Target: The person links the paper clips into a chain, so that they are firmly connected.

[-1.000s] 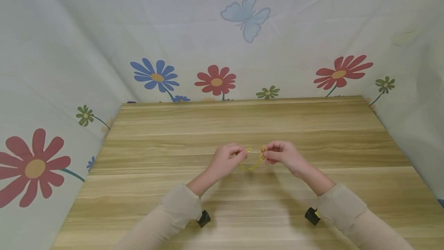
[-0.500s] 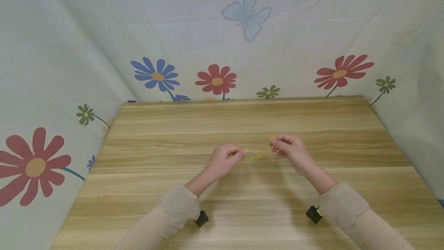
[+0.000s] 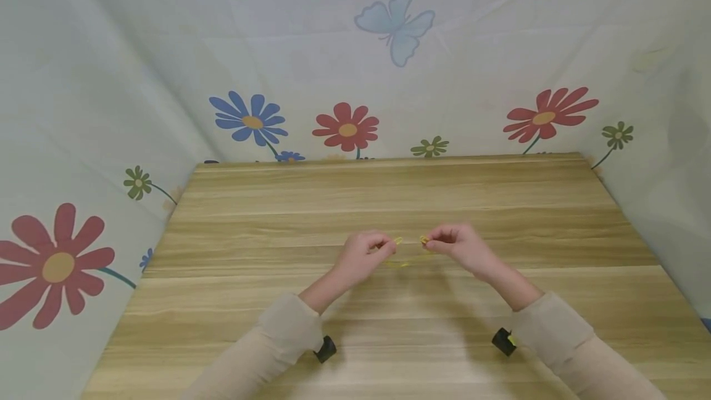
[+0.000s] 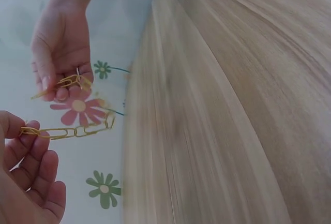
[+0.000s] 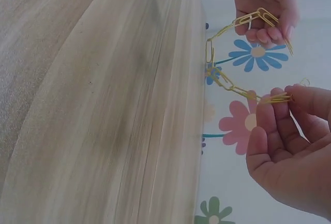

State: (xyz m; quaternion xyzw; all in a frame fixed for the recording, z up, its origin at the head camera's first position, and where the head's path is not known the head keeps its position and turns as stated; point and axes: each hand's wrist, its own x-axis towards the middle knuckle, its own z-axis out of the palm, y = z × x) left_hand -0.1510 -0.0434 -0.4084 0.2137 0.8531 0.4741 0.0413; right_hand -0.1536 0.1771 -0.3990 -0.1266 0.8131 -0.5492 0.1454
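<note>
A chain of linked yellow paper clips (image 4: 85, 130) hangs in a sagging loop between my two hands, above the table. My left hand (image 3: 362, 257) pinches one end between thumb and fingers, with a clip tip poking out toward the right. Facing it a short gap away, my right hand (image 3: 463, 250) pinches the other end, a small loop of clip showing at its fingertips. In the right wrist view several chain links (image 5: 209, 51) curve from one hand to the other. The clip ends under the fingertips are partly hidden.
Below the hands lies a wood-grain table (image 3: 389, 196). A white cloth (image 3: 311, 48) printed with flowers and a butterfly surrounds its back and sides. A black wrist device (image 3: 325, 349) shows under the left sleeve, another black device (image 3: 503, 342) by the right sleeve.
My right hand moved away to the right and up, drawing the chain straighter, then came back toward the left hand, so the chain sags again. The left hand stayed nearly in place.
</note>
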